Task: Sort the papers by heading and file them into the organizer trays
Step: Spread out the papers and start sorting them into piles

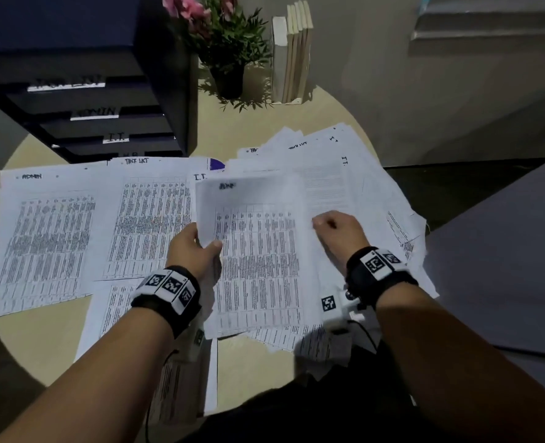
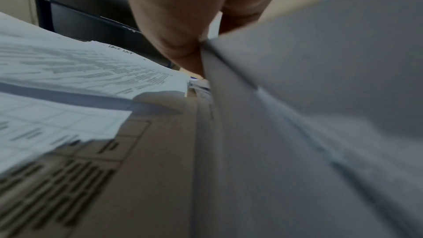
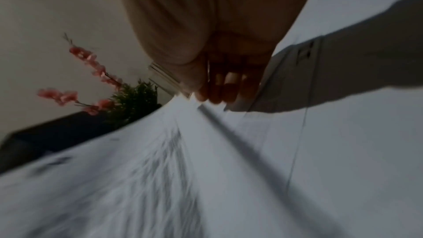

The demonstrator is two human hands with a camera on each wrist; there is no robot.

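Observation:
A printed sheet with a blurred heading is lifted over the round table. My left hand pinches its left edge, thumb on top; the left wrist view shows this hand on the sheet's edge. My right hand is curled at the sheet's right edge, fingertips pinching the sheet. Sorted piles lie to the left: ADMIN, TASK LIST, and I.T. partly under the sheet. An unsorted heap spreads to the right. The black organizer stands at the back left with labelled trays.
A potted plant with pink flowers and a row of upright books stand at the table's back. A grey surface borders the table on the right. More sheets hang over the near edge.

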